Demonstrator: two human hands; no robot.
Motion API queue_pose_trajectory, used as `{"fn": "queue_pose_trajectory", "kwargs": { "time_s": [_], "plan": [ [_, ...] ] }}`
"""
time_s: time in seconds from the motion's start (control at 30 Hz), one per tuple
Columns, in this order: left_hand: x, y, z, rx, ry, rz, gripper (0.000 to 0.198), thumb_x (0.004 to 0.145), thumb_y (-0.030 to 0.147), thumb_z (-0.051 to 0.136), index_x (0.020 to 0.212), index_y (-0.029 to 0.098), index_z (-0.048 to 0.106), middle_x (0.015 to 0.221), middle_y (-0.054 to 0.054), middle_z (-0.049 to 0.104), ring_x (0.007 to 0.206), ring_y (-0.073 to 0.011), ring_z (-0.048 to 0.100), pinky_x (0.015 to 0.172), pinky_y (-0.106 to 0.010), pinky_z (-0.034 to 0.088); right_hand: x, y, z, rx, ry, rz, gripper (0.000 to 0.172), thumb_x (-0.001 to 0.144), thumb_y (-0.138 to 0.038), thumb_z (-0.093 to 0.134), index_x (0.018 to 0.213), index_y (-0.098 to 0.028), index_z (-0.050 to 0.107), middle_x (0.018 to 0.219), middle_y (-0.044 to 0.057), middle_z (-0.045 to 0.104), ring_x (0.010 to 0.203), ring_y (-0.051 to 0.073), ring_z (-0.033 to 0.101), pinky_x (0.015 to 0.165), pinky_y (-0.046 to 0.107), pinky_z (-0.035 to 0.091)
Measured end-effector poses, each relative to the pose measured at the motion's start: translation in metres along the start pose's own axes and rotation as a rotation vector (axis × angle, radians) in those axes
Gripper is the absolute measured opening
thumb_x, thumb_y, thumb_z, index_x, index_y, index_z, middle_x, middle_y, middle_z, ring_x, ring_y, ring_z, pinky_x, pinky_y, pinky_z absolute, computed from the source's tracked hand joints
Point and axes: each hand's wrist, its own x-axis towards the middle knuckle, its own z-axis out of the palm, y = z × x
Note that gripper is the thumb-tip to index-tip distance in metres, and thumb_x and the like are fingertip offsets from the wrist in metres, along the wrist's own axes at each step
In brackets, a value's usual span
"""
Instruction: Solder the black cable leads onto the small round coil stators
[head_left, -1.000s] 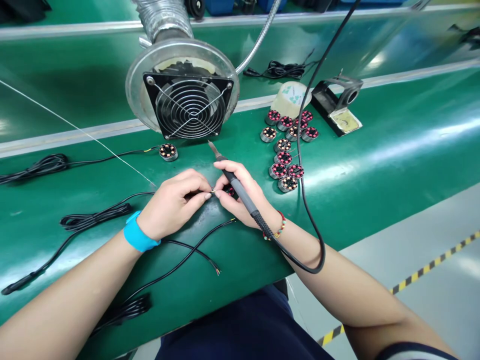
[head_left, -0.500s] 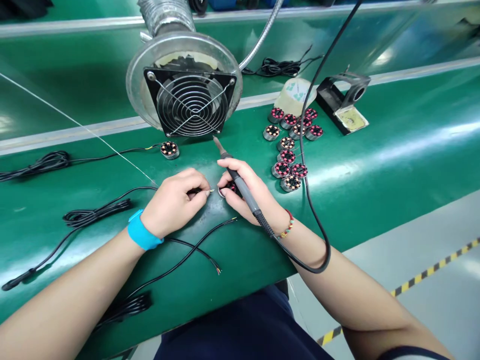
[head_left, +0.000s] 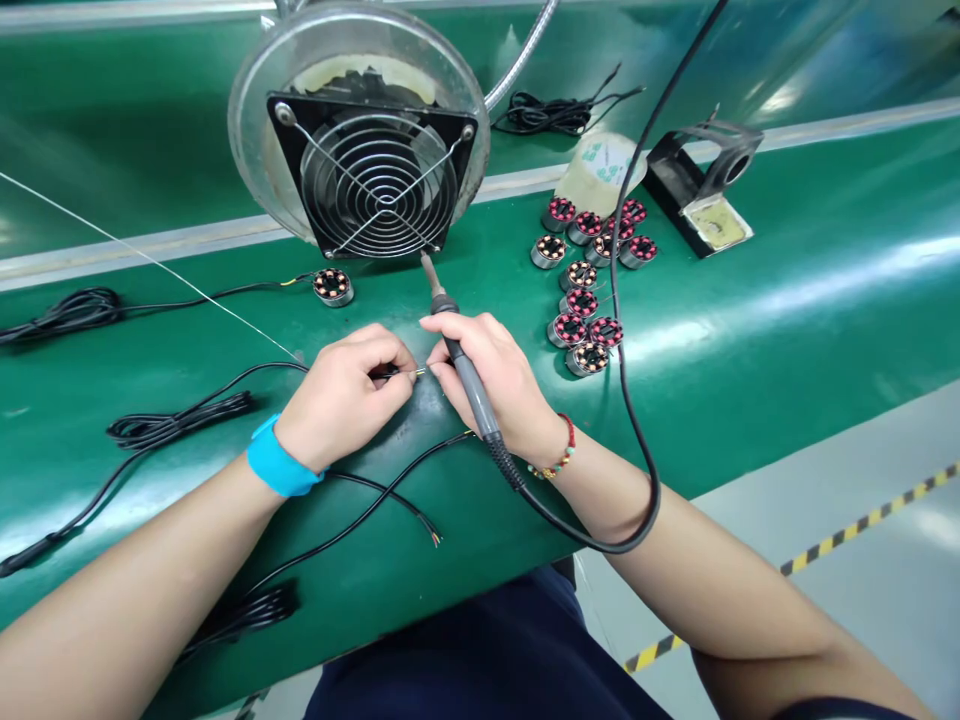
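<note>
My left hand [head_left: 358,385], with a blue band at its wrist, is closed in a pinch on a black cable [head_left: 289,366]. The bare wire ends [head_left: 421,371] stick out past its fingertips. A soldering iron [head_left: 469,385] with a grey handle rests in my closed right hand [head_left: 499,375], tip pointing up and away below the fan. The right thumb and forefinger come close to the wire ends; whether they touch cannot be made out. Any small part beneath those fingers is hidden. Beyond the left hand sits a copper-wound motor stator [head_left: 333,287] with a cable leading to it.
A fan with a wire guard [head_left: 385,200] stands over the green bench [head_left: 720,390]. Several stators [head_left: 581,303] cluster right of my hands, near a soldering iron stand [head_left: 705,190]. Coiled cables [head_left: 180,420] lie left. Two cable ends [head_left: 427,525] lie in front, and a thin strand [head_left: 150,260] slants leftward.
My hands have drawn closer together, the right fingers now at the wire ends. The red-wound stator seen under the right fingers is now hidden. The view has shifted slightly.
</note>
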Motion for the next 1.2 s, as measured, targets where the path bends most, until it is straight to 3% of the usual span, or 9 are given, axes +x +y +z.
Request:
{"fn": "queue_pose_trajectory", "kwargs": {
  "time_s": [0.3,0.6,0.8,0.97,1.07,1.2],
  "plan": [
    [-0.001,-0.002,0.002,0.012,0.025,0.031,0.014,0.078,0.018,0.049,0.067,0.018,0.058,0.077,-0.001,0.061,0.073,-0.0133,0.056,0.069,-0.026,0.043,-0.002,0.005,-0.006,0.19,-0.058,0.023,0.041,0.085,-0.011,0.049,0.125,-0.022,0.046,0.093,0.001,0.065,0.099,0.02,0.056,0.097,0.039,0.043],
    [-0.001,-0.003,0.002,0.013,0.052,0.06,0.014,0.077,0.016,0.049,0.068,0.017,0.059,0.076,-0.001,0.061,0.073,-0.0126,0.056,0.068,-0.026,0.043,0.0,0.003,0.001,0.044,-0.004,-0.02,0.031,0.09,-0.018,0.048,0.121,-0.019,0.051,0.093,0.004,0.067,0.09,0.021,0.055,0.087,0.038,0.045],
    [-0.001,-0.004,0.003,0.017,0.067,0.073,0.014,0.077,0.016,0.049,0.068,0.017,0.06,0.076,-0.001,0.062,0.073,-0.013,0.057,0.069,-0.026,0.044,-0.001,0.001,0.002,0.001,0.035,-0.052,0.037,0.088,-0.017,0.051,0.125,-0.019,0.05,0.096,0.004,0.069,0.094,0.022,0.057,0.09,0.039,0.047],
    [0.0,-0.004,0.004,0.012,0.057,0.081,0.015,0.077,0.016,0.05,0.067,0.017,0.061,0.077,-0.001,0.063,0.073,-0.0126,0.058,0.07,-0.026,0.045,-0.006,-0.004,-0.013,0.133,0.136,0.066,0.034,0.094,-0.022,0.046,0.127,-0.026,0.05,0.101,0.002,0.07,0.091,0.018,0.064,0.092,0.039,0.052],
    [0.0,-0.004,0.005,0.021,0.056,0.076,0.015,0.077,0.016,0.05,0.067,0.017,0.061,0.077,-0.001,0.064,0.073,-0.0125,0.058,0.07,-0.026,0.045,-0.009,-0.006,-0.022,0.111,0.22,0.05,0.023,0.092,-0.027,0.053,0.115,-0.026,0.057,0.105,0.002,0.069,0.088,0.018,0.066,0.086,0.039,0.055],
    [0.002,-0.004,0.007,0.033,0.061,0.074,0.015,0.077,0.016,0.05,0.066,0.017,0.061,0.077,-0.002,0.064,0.073,-0.0126,0.058,0.069,-0.026,0.045,-0.012,-0.007,-0.025,0.108,0.423,0.004,0.006,0.086,-0.025,0.06,0.092,-0.025,0.059,0.082,-0.001,0.065,0.067,0.013,0.061,0.061,0.029,0.054]
  ]
}}
